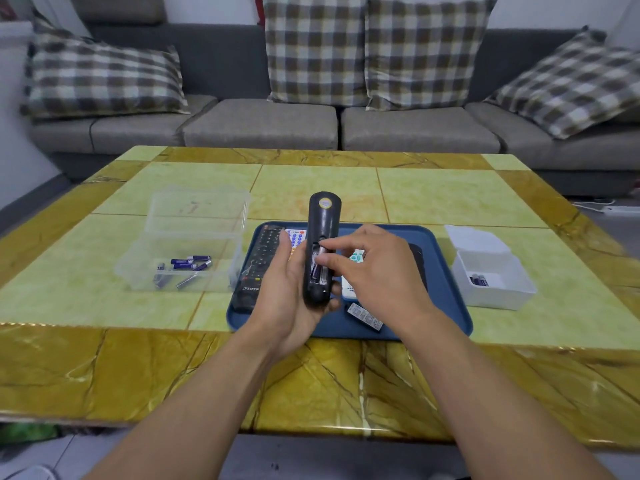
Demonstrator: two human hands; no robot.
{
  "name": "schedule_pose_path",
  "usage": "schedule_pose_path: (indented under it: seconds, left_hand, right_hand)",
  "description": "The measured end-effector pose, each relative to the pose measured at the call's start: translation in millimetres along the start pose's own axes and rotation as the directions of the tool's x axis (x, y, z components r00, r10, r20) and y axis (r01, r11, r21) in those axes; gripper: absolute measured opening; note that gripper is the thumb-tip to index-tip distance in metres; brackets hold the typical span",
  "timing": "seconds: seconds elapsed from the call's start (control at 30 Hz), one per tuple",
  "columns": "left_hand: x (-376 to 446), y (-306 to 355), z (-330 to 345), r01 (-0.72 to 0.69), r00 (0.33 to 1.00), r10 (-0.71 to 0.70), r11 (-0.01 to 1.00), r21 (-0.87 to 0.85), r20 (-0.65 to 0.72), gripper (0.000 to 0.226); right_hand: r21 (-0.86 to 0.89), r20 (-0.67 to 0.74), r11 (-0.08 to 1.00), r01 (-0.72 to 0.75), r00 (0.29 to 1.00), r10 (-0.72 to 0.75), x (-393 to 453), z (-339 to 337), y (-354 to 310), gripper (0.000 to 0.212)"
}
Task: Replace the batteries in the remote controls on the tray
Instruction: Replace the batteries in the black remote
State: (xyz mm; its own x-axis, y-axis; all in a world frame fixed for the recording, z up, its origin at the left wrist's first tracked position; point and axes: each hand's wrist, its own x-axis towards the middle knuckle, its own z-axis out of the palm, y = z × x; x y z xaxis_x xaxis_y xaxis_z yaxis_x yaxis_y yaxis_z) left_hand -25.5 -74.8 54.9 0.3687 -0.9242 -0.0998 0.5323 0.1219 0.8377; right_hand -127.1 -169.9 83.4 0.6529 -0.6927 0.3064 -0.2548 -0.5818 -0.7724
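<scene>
Working at the open battery bay of a black remote (322, 251), the person appears to be midway through swapping cells in one of several remotes. The left hand (287, 289) cradles this remote from below and from the left, back side up, in the centre of the frame just above the blue tray (446, 306); its fingers curl round the lower body and the thumb lies along the left edge. The right hand (374, 268) comes in from the right with the index fingertip (320, 259) pressed onto a battery (317, 268) in the bay, the other fingers loosely bent above the tray. Whether that cell is being seated or levered out cannot be told.

On the tray, another black remote (258, 265) lies at the left, a white one with coloured buttons (296, 237) shows behind the left hand, and a further white remote (353, 268) lies partly hidden beneath the right. A small white cover-like piece (365, 317) rests on the tray at lower centre. A clear plastic box (187, 244) at left of centre holds loose batteries; a white box (491, 275) at right holds a few more.

Next, I judge, the cell needs firm thumb or fingertip pressure against the spring end, with polarity checked, then the bay cover refitted. The left grip should stay steady so the remote does not twist.
</scene>
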Motion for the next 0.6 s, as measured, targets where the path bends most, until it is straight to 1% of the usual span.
schedule_pose_path:
  seconds: [0.1, 0.17, 0.23, 0.37, 0.43, 0.5, 0.6]
  left_hand:
    - [1, -2, -2, -0.005, 0.999, 0.005, 1.000, 0.007, -0.032, 0.075]
    - [1, -5, -4, -0.007, 0.998, 0.008, 1.000, 0.020, -0.062, 0.074]
    - [-1, -7, -4, -0.008, 0.996, 0.010, 1.000, 0.025, -0.084, 0.071]
    - [-4, -4, 0, -0.012, 0.995, 0.012, 1.000, 0.002, -0.099, 0.070]
    - [-5, -2, 0, -0.029, 0.991, 0.029, 1.000, 0.003, -0.129, 0.070]
    - [-5, -2, -1, -0.044, 0.985, 0.044, 0.999, 0.003, -0.167, 0.069]
    - [-5, -3, 0, -0.053, 0.975, 0.053, 0.999, 0.006, -0.218, 0.070]
  right_hand:
    - [-0.173, 0.043, 0.984, 0.049, 0.998, -0.042, 0, 2, -1, 0.021]
    - [-0.323, 0.082, 0.943, 0.080, 0.995, -0.056, -3, 6, -2, 0.024]
    - [-0.438, 0.122, 0.892, 0.111, 0.990, -0.064, -7, 10, -4, 0.028]
    - [-0.523, 0.211, 0.834, 0.176, 0.975, -0.074, -17, 16, -16, 0.035]
    - [-0.568, 0.246, 0.795, 0.213, 0.966, -0.083, -23, 22, -23, 0.037]
    - [-0.604, 0.247, 0.766, 0.219, 0.966, -0.081, -25, 26, -26, 0.041]
    - [-0.629, 0.245, 0.751, 0.202, 0.968, -0.056, -25, 29, -26, 0.045]
